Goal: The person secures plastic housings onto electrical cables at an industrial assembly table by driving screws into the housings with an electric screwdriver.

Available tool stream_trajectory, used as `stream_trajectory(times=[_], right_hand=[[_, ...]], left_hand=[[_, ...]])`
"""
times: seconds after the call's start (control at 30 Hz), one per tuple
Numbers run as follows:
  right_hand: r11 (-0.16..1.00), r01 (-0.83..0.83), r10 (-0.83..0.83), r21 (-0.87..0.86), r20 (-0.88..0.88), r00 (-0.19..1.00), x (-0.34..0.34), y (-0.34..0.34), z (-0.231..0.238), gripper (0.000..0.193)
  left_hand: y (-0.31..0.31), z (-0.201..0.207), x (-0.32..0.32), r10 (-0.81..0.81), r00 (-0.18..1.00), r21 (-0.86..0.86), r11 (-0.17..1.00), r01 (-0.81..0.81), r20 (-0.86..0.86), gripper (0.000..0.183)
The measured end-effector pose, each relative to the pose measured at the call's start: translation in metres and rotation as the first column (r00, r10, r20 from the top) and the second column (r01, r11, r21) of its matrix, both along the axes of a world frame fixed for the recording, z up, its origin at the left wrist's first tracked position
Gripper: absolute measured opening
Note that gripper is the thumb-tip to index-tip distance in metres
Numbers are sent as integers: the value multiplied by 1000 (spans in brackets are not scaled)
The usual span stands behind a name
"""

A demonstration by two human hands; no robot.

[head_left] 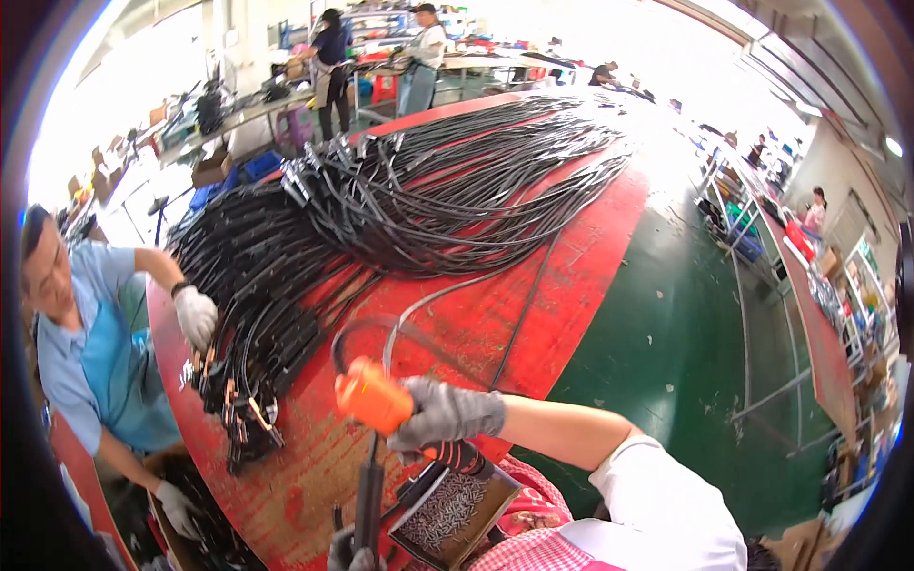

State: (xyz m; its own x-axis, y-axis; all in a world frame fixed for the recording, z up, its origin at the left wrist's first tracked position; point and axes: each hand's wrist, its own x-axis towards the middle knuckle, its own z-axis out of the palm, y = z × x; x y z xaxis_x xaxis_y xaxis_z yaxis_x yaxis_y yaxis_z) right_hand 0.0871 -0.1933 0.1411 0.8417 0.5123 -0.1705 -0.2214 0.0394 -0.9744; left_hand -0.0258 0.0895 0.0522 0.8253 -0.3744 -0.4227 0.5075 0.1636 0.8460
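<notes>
The right grip (443, 416) holds the orange tool (374, 395) and the left grip (343, 550) the black part (368, 500), which seems light, stiff, best held around its body

The block (367, 398) is orange; the right glove (443, 416) and left glove (347, 554) are grey. Black marks the tube (368, 500) and most cables (428, 228), with one cable pale grey. The bench (314, 457) is red, scuffed brown; the screws (447, 509) silver; the apron (541, 554) pink-and-white check; the sleeve (662, 490) white; the floor (657, 371) green; a co-worker's shirt (62, 381) light blue.
</notes>
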Motion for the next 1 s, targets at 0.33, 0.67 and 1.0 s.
stream_trajectory(times=[0.33,0.67,1.0], right_hand=[[913,-362,238,-190,-472,849,0,31,-12,24],[591,519,-591,617,-107,800,227,-36,124,47],[870,373,-305,323,-242,921,69,-56,1,40]], left_hand=[[68,8,6,-24,991,-106,994,10,-131,36],[59,-19,1,233,852,348,838,-421,468,27],[49,-69,-3,-589,758,959,203,-198,281,38]])
